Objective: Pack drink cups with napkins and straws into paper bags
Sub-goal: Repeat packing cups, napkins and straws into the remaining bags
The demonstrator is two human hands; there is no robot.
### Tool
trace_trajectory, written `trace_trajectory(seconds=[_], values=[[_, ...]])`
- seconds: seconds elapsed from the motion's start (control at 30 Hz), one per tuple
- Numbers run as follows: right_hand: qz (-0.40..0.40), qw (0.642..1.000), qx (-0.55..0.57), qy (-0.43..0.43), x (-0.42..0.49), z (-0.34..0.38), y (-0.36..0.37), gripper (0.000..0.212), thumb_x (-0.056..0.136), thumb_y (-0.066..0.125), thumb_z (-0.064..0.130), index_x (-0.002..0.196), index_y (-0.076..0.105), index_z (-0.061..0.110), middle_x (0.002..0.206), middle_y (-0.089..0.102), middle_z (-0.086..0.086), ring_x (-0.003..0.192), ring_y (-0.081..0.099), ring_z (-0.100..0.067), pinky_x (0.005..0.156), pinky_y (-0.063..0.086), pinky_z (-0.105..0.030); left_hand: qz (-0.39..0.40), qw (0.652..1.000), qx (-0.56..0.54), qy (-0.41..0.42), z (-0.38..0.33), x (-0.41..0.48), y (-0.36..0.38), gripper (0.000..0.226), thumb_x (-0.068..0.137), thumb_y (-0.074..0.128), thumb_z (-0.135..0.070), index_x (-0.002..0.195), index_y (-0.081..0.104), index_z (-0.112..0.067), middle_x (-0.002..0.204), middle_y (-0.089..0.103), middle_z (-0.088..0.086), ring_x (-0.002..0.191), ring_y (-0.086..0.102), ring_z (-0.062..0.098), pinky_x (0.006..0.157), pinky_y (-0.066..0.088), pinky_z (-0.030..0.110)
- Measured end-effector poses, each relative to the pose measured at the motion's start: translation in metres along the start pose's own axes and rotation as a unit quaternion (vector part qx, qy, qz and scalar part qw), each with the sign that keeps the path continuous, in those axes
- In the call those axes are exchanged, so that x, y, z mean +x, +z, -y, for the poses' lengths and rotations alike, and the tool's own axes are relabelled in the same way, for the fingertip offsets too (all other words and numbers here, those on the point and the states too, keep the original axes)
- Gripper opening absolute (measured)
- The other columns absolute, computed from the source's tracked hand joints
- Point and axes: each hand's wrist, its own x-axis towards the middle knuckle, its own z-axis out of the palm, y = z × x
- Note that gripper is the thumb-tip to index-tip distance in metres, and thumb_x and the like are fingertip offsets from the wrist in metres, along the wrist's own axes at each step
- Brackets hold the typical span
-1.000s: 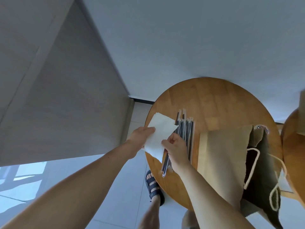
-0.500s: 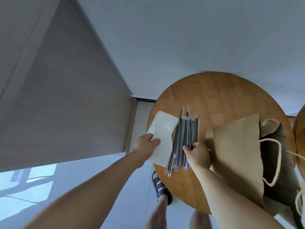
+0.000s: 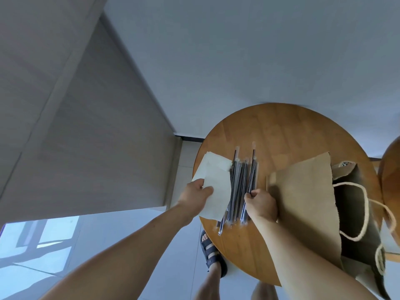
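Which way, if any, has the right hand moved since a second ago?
Yes. The right hand has moved rightward across the table: off the napkin, over the straw pile, to the pile's edge beside the paper bag, where it pinches straws.

A sandal (image 3: 210, 253) beside a round wooden table (image 3: 281, 133).

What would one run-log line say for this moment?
left hand: holds napkin | right hand: pinches straws | paper bag: open, beside straws on table
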Motion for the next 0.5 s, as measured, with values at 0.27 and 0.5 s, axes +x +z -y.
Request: trace_trajectory(seconds=[0.27, 0.5], values=[[0.028, 1.000, -0.002, -0.002, -0.007, 0.011, -0.014, 0.022, 0.089, 0.053, 0.026, 0.070, 0.059, 0.019, 0.060, 0.062, 0.002, 0.057, 0.061, -0.020, 0.051, 0.051, -0.028, -0.011, 1.000, 0.007, 0.011, -0.013, -0.019, 0.001, 0.021, 0.100, 0.049, -0.026, 0.116, 0.060, -0.018, 0.112, 0.063, 0.004, 0.094, 0.060, 0.020, 0.066, 0.049, 0.024], [0.059, 0.997, -0.050, -0.006, 0.001, 0.007, 0.008, 0.047, 0.093, 0.052, 0.056, 0.078, 0.055, 0.011, 0.062, 0.060, -0.002, 0.056, 0.059, -0.020, 0.050, 0.044, -0.027, -0.028, 1.000, 0.010, -0.008, 0.002, -0.018, 0.003, 0.013, 0.098, 0.050, -0.027, 0.100, 0.061, -0.023, 0.099, 0.064, -0.001, 0.084, 0.059, 0.013, 0.057, 0.044, 0.020]])
